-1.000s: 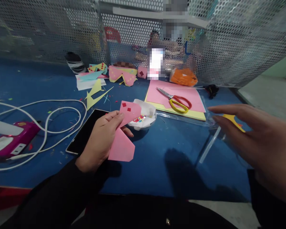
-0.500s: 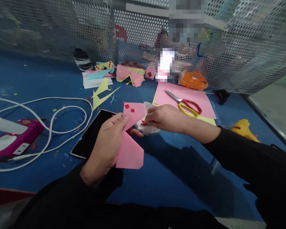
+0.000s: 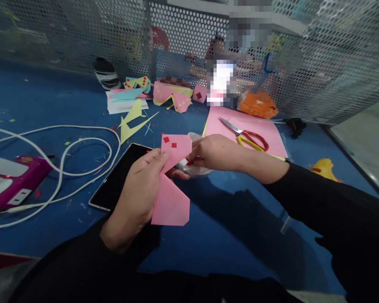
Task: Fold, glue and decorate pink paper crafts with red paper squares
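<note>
A pink paper mask cutout point(image 3: 172, 202) with two red diamonds on its upper part is pinched between the thumb and fingers of my left hand point(image 3: 145, 181). Just right of it, my right hand point(image 3: 216, 153) reaches into a white, see-through bowl point(image 3: 196, 169). Its fingers are bent together around small red paper pieces point(image 3: 196, 160) at the bowl's near side; the fingertips are partly hidden. The mask covers part of the bowl. Beneath my left hand lies a dark tablet point(image 3: 121, 179).
Scissors point(image 3: 248, 136) rest on pink paper sheets point(image 3: 214, 126) to the right. Finished-looking paper masks point(image 3: 172, 94) and yellow offcuts point(image 3: 132, 120) lie at the back. A white cable point(image 3: 61, 172) loops beside a purple device point(image 3: 25, 179). A perforated metal screen point(image 3: 186, 29) bounds the table.
My right fingers have gone slightly deeper into the bowl, and the red pieces are more covered. My left hand keeps the pink mask nearly still; the view has shifted a little.
</note>
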Available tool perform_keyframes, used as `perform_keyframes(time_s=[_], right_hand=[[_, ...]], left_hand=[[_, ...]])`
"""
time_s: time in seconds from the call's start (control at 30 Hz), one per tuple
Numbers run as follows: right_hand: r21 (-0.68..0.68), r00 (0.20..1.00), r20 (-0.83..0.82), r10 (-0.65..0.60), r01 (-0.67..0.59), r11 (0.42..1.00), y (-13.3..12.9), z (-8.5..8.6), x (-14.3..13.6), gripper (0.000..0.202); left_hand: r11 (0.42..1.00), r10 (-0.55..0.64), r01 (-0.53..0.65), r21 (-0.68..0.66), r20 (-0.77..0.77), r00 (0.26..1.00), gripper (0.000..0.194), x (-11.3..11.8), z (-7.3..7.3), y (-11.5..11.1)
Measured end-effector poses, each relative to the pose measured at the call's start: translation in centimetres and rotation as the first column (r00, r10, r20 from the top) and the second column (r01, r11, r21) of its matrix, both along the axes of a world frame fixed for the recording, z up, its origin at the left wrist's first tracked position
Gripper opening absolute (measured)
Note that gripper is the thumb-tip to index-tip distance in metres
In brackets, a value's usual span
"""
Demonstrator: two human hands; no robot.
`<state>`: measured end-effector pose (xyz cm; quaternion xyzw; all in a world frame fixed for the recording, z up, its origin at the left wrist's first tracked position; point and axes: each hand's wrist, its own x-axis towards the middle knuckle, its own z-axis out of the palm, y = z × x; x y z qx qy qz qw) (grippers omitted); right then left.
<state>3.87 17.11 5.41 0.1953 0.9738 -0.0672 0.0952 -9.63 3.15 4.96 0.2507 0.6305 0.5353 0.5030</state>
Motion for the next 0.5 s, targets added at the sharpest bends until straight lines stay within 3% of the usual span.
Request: perform_keyframes(time_s=[0.3, 0.5], right_hand=[[0.141, 1.000, 0.006, -0.017, 0.016, 0.990, -0.58, -0.44, -0.78, 0.021], [0.138, 1.000, 0.020, 0.009, -0.012, 0.990, -0.70, -0.29, -0.66, 0.021]], left_hand=[[1.000, 0.014, -0.014, -0.002, -0.007, 1.000, 0.014, 0.09, 0.07, -0.08], [1.000, 0.015, -0.015, 0.009, 0.008, 1.000, 0.014, -0.08, -0.05, -0.14]])
